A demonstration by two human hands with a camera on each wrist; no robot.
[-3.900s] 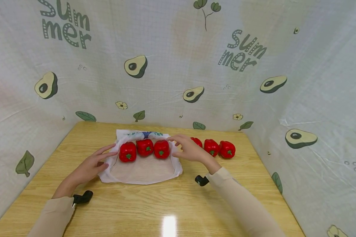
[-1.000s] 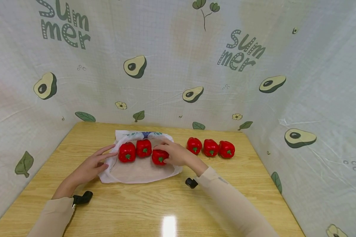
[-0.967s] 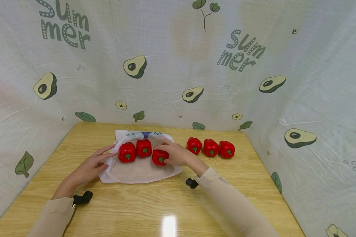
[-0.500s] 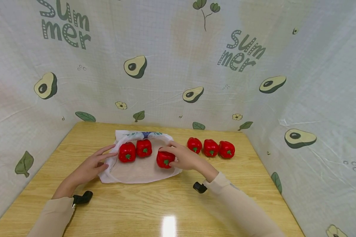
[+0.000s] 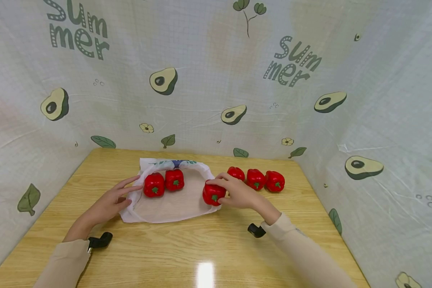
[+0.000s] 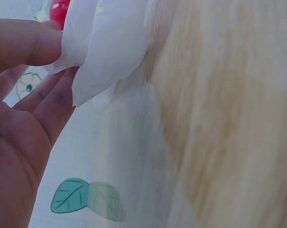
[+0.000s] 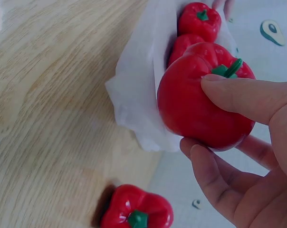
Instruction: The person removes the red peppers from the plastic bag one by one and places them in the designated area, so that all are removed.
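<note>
A white plastic bag (image 5: 176,220) with a blue and green print lies mouth-open, facing me. Two red bell peppers, one far left (image 5: 153,185) and one beside it (image 5: 174,180), sit inside. My left hand (image 5: 109,204) holds the bag's left edge; in the left wrist view the thumb and fingers (image 6: 53,104) meet on either side of the white film. At the right rim of the mouth, my right hand (image 5: 239,194) grips another red bell pepper (image 5: 213,194) by its sides. Its green stem faces me, and the right wrist view shows the thumb across this pepper (image 7: 196,99).
Right of the bag stand three more red bell peppers in a row: one partly behind my right hand (image 5: 236,173), a middle one (image 5: 255,179) and an end one (image 5: 275,181). The wooden table (image 5: 158,256) meets a printed cloth (image 5: 201,72) at the back and sides.
My right hand has taken hold of the rightmost pepper in the bag and carried it rightward and nearer to me, to the bag's right rim. My left hand has stayed put.
</note>
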